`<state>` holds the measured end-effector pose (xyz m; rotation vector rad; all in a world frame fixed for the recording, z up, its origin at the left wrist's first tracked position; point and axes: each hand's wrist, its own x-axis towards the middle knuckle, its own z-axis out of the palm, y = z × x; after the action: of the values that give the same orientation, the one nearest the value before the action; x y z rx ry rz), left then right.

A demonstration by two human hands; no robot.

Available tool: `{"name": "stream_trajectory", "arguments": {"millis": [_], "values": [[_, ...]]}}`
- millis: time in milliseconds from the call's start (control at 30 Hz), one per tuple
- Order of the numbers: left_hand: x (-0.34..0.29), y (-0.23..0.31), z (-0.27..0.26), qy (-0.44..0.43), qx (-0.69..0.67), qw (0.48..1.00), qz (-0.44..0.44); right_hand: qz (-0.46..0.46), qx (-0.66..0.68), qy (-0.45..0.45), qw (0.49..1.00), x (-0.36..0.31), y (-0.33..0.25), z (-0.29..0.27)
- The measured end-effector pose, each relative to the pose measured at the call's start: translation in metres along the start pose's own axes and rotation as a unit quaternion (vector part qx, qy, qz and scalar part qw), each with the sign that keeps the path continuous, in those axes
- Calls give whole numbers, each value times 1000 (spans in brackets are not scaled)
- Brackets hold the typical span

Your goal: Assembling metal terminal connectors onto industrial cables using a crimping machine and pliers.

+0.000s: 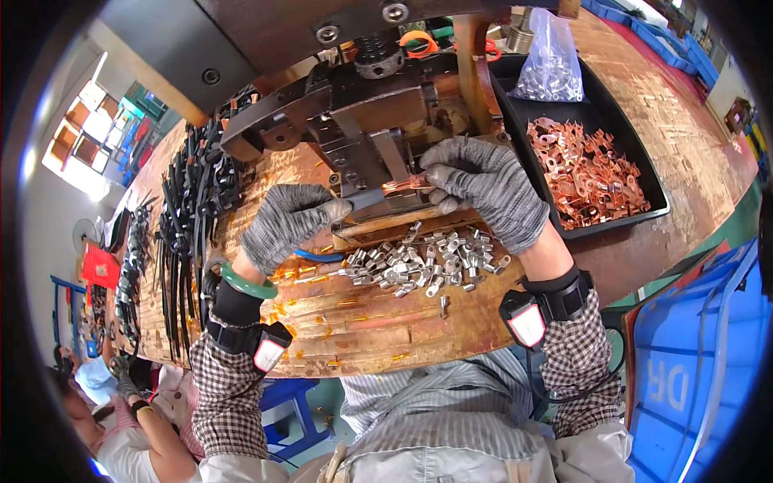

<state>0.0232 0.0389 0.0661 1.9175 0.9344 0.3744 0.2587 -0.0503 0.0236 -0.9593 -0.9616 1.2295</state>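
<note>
Both my hands wear grey knit gloves and meet in front of a dark metal press. My left hand is closed on a dark grey cable between thumb and fingers. Bare copper strands stick out of the cable's right end, in front of the press tooling. My right hand pinches the far end of these strands; whether a lug is in its fingers as well is hidden. Just below the hands lies a loose pile of silver cable lugs on the wooden table.
A black tray at the right holds copper lugs and a plastic bag of silver pieces. Bundles of black cables lie at the left. A blue crate stands at lower right. Another person sits at lower left.
</note>
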Motion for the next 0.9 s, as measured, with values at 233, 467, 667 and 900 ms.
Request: {"name": "stream_trajectory", "arguments": {"millis": [233, 467, 667, 900], "values": [[-20, 3, 24, -22, 38, 999, 19, -70, -180, -76, 978, -26, 3, -7], [-25, -21, 56, 3, 85, 993, 85, -36, -172, -42, 984, -52, 7, -6], [-25, -39, 45, -73, 96, 990, 68, -22, -159, 8, 987, -56, 15, -7], [-25, -28, 17, 49, 16, 996, 74, -31, -74, 40, 996, -42, 19, 4]]}}
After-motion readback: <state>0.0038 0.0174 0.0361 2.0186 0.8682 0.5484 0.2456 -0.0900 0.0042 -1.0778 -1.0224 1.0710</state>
